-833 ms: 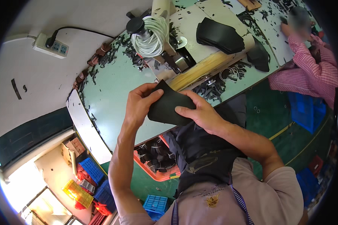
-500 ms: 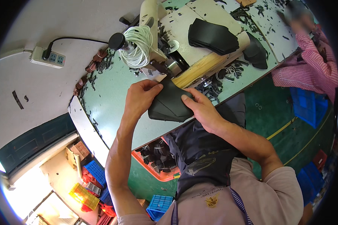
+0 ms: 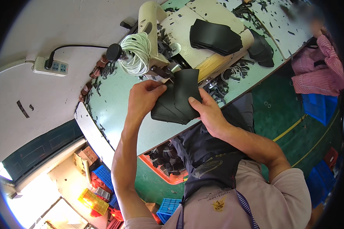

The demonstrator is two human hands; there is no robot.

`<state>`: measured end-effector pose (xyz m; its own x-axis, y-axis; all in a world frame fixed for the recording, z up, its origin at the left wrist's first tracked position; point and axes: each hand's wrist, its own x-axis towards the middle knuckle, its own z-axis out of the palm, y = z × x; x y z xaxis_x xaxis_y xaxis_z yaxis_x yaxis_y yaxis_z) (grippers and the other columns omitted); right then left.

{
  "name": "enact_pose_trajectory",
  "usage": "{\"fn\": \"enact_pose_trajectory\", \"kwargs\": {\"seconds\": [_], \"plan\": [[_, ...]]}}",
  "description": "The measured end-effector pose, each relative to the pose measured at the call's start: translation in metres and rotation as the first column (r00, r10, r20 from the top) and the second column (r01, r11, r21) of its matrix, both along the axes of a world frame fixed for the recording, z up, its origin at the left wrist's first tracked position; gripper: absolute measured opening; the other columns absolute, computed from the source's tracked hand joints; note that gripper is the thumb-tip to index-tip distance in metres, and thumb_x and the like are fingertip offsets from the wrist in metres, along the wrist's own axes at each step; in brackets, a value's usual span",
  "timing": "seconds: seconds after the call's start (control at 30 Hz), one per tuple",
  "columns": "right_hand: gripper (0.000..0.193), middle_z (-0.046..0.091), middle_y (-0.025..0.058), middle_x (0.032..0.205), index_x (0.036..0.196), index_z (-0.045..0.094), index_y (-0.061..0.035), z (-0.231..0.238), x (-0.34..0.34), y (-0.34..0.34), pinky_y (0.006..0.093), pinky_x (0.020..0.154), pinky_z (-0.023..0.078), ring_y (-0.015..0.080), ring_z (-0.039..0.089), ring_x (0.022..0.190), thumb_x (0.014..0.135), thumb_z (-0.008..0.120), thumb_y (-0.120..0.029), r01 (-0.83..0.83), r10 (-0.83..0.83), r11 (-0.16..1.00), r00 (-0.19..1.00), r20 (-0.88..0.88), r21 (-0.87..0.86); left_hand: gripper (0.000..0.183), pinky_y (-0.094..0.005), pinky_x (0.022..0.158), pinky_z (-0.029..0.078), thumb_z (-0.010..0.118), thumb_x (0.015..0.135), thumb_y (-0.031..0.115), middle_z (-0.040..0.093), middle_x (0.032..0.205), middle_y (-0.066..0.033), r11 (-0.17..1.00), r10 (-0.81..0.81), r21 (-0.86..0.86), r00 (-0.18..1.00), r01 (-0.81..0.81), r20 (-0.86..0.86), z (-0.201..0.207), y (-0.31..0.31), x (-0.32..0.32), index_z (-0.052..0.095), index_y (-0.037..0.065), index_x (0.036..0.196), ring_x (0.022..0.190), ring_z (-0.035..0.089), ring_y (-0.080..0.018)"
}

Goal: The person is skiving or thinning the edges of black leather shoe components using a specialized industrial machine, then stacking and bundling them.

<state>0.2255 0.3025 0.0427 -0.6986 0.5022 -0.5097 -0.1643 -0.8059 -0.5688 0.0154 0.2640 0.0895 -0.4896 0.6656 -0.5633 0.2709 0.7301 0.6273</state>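
Between my two hands is a black leather-like piece (image 3: 176, 100), creased across its middle, with its upper end raised beside the metal head of a bench machine (image 3: 153, 49). My left hand (image 3: 146, 96) pinches its left edge between thumb and fingers. On the other edge, my right hand (image 3: 210, 108) grips it with the thumb on top. Whether the piece is one layer or several I cannot tell. Beyond the hands, a yellow-edged board (image 3: 204, 70) leads up to a stack of similar black pieces (image 3: 215, 37). More black pieces (image 3: 262, 49) lie to its right.
Black scraps (image 3: 218, 91) litter the pale green table (image 3: 122, 114). A coil of white cord (image 3: 135, 53) hangs on the machine. A power strip (image 3: 51, 66) is on the left wall. Below the table edge stands an orange crate (image 3: 172, 178). Another person's checked sleeve (image 3: 326, 49) shows at right.
The black piece's upper end has lifted and swung up past the machine head, covering part of it. My hands keep their grip, nearly in place.
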Motion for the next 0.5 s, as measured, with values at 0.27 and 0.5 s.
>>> {"fn": "enact_pose_trajectory", "kwargs": {"seconds": [0.27, 0.5], "plan": [[0.035, 0.059, 0.0059, 0.122, 0.136, 0.046, -0.0037, 0.001, 0.006, 0.005, 0.0265, 0.087, 0.051, 0.0094, 0.057, 0.107, 0.104, 0.051, -0.013, 0.02, -0.021, 0.998, 0.999, 0.028, 0.054, 0.03, -0.0281, 0.075, 0.052, 0.074, 0.084, 0.022, 0.076, 0.091, -0.0113, 0.982, 0.106, 0.121, 0.954, -0.145, 0.282, -0.005, -0.008, -0.004, 0.075, -0.001, 0.103, 0.083, 0.069, -0.0138], [0.035, 0.059, 0.0051, 0.118, 0.135, 0.043, -0.0065, 0.009, 0.005, -0.006, 0.0254, 0.081, 0.052, 0.0089, 0.059, 0.101, 0.103, 0.053, -0.016, 0.009, -0.014, 0.999, 0.995, 0.098, 0.049, 0.032, -0.0283, 0.076, 0.052, 0.075, 0.084, 0.025, 0.076, 0.088, -0.0113, 0.994, -0.076, -0.093, 0.986, 0.063, -0.147, 0.006, 0.009, 0.005, 0.076, 0.0, 0.102, 0.081, 0.07, -0.0152]]}}
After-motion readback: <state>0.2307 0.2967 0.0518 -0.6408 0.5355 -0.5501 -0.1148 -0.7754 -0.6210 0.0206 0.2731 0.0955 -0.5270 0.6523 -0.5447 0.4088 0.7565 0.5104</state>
